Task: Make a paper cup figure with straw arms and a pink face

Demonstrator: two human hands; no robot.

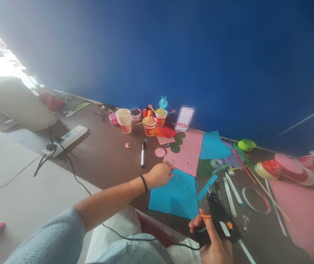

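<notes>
Marker point(143, 154) lies left, apart from my hands. My left hand point(159, 175) — fingers curled — rests on the blue paper point(176, 194) at its top edge. My right hand point(214, 244) grips the glue gun point(221, 218) — nozzle over the paper's right corner.

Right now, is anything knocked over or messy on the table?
Yes. A stack of red paper cups lies tipped on its side at the right end, while the cups near the wall stand upright. Sticks and straws lie scattered loose beside the blue paper sheet. The right hand holds a black glue gun.
</notes>
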